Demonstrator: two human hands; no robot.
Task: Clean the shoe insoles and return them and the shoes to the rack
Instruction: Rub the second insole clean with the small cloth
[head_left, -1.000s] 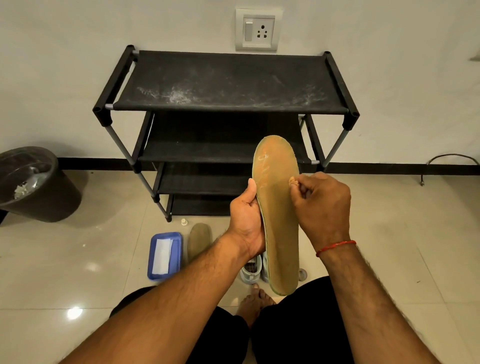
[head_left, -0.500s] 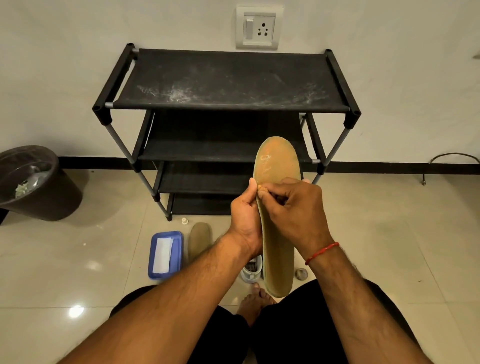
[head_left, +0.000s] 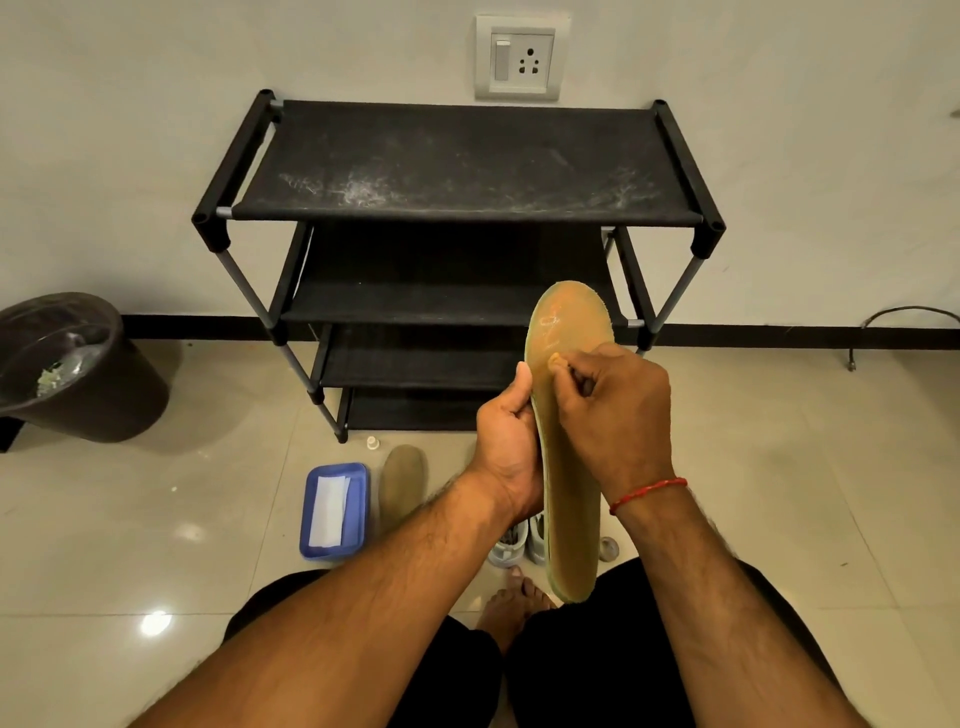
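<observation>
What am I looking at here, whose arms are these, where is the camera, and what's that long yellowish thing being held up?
No machine: a person wears a wide-angle camera on the head, so you look down along their arms. The left hand holds a yellowish insole upright by its edge. The right hand pinches a small scrap, too small to identify, against its face. On the floor lie a second insole, a blue tray with a white sheet, and shoes. Behind stand a black shoe rack and a dark bin.

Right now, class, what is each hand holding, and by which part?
The left hand grips the insole by its left edge, about midway. The right hand pinches a small scrap against it.
</observation>
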